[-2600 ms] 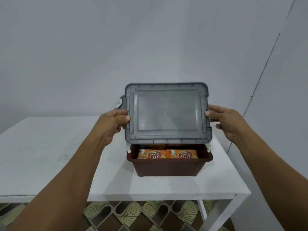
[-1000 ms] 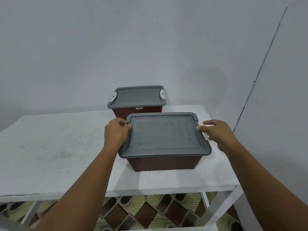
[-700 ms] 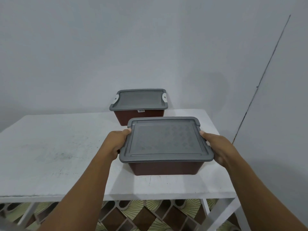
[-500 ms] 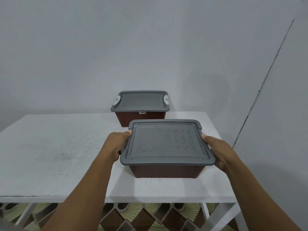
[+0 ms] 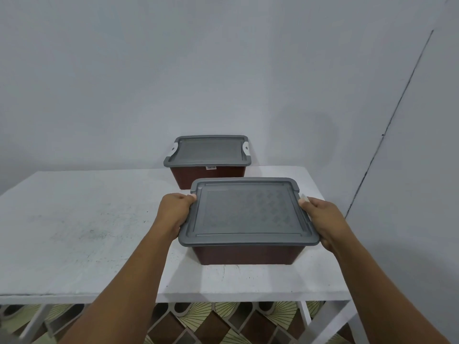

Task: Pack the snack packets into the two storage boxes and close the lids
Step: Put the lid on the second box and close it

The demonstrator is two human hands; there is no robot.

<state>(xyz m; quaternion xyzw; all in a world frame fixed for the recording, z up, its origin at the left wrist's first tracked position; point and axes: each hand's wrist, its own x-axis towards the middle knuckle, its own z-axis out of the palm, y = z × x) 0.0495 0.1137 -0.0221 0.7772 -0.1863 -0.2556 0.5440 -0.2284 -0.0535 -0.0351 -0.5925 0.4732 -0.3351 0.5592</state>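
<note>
Both clamp the near grey lid (image 5: pixel 248 212) by its ends, left hand (image 5: pixel 175 212) and right hand (image 5: pixel 323 219); we should press down evenly until both ends seat.

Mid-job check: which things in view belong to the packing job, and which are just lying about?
Job: near brown plastic storage box, its grey plastic lid gripped at both ends by left hand and right hand; far brown plastic storage box, lidded.
Not job: white table, patterned floor tiles, grey wall.
</note>
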